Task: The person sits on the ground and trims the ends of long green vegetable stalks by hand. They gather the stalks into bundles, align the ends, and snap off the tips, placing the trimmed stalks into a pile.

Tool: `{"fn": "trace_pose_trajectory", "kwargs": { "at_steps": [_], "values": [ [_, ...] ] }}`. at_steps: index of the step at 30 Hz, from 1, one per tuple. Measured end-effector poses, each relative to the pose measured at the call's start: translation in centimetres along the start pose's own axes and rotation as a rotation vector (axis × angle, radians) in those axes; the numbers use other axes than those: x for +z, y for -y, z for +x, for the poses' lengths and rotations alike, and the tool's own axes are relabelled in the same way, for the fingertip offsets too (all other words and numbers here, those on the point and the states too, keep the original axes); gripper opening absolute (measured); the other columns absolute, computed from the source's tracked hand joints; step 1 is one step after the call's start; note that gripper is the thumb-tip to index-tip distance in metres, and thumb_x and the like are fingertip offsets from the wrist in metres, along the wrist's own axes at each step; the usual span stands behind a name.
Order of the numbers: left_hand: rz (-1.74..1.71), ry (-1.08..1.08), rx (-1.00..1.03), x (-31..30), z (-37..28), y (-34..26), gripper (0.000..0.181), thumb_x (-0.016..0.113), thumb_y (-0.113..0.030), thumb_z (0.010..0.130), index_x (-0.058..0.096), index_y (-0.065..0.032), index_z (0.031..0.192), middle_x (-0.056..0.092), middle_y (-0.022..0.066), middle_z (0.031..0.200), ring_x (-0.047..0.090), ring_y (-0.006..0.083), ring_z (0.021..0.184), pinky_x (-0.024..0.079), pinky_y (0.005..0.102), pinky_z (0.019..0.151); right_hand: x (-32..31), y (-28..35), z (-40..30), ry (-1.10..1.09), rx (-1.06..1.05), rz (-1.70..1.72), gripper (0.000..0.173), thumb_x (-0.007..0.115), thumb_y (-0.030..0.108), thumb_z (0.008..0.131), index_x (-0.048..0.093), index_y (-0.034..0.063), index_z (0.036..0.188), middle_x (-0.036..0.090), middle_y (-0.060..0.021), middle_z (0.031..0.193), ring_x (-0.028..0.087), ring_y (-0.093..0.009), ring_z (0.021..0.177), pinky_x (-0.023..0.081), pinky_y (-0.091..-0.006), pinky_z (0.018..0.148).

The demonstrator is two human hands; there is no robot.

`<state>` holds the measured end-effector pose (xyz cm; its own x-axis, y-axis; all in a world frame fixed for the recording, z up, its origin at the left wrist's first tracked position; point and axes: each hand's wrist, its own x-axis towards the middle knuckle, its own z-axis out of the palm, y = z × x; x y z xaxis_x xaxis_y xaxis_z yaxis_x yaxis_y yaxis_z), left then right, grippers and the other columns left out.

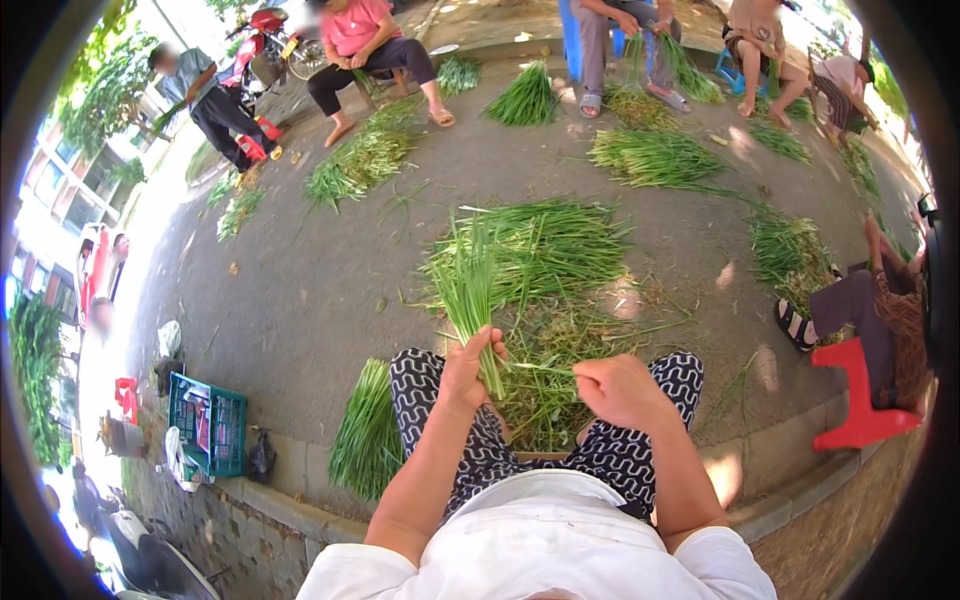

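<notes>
My left hand [471, 369] grips an upright bunch of what look like Chinese chives [469, 285], with the pale stem ends poking out below the fist. Closed in front of my right knee, my right hand [619, 390] pinches a thin chive strand [544, 368] that stretches toward the bunch. Past the bunch, a broad heap of chives [551, 247] lies on the pavement. Between my feet is a pile of yellowed leaf scraps [555, 360]. Another bundle of chives [366, 431], more neatly aligned, rests beside my left leg.
A green plastic crate [227, 435] stands at left, near a black bag [262, 456]. To the right, a red plastic stool [855, 397] is beside a seated person [862, 300]. Several people sit across the pavement among more chive piles [652, 157]. A stone kerb [292, 506] runs behind me.
</notes>
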<state>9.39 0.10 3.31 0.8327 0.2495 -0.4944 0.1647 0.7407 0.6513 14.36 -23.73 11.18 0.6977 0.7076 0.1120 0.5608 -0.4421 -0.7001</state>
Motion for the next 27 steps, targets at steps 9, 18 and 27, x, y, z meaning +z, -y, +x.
{"fn": "trace_pose_trajectory", "kwargs": {
  "at_steps": [9, 18, 27],
  "values": [
    [-0.126, 0.162, -0.017, -0.6, -0.8, -0.8, 0.01, 0.055, -0.012, 0.091, 0.05, -0.0065, 0.097, 0.056, 0.0023, 0.082, 0.051, 0.011, 0.065, 0.046, 0.0267, 0.058, -2.7, -4.0, -0.4, -0.258, 0.22, -0.192, 0.013, 0.053, 0.015, 0.082, 0.059, 0.0035, 0.081, 0.061, -0.0157, 0.078, 0.06, -0.032, 0.065, 0.047, -0.0397, 0.062],
    [-0.305, 0.345, -0.22, 0.5, -3.3, -1.0, 0.017, 0.055, -0.016, 0.092, 0.053, -0.0037, 0.103, 0.055, 0.0022, 0.08, 0.044, 0.0099, 0.063, 0.04, 0.0245, 0.057, 2.9, -1.7, 3.2, -0.156, 0.139, 0.213, 0.03, 0.058, 0.024, 0.085, 0.062, 0.0003, 0.103, 0.061, -0.0139, 0.1, 0.06, -0.025, 0.073, 0.047, -0.035, 0.068],
    [0.231, 0.202, -0.025, 2.9, -4.5, -1.8, 0.014, 0.059, -0.015, 0.088, 0.056, -0.0029, 0.094, 0.059, 0.0036, 0.077, 0.053, 0.0117, 0.06, 0.043, 0.0263, 0.051, 4.0, -1.2, 4.3, 0.064, 0.3, 0.743, 0.032, 0.057, 0.031, 0.089, 0.059, -0.0011, 0.091, 0.058, -0.0055, 0.076, 0.053, -0.014, 0.065, 0.046, -0.0293, 0.058]
  ]
}}
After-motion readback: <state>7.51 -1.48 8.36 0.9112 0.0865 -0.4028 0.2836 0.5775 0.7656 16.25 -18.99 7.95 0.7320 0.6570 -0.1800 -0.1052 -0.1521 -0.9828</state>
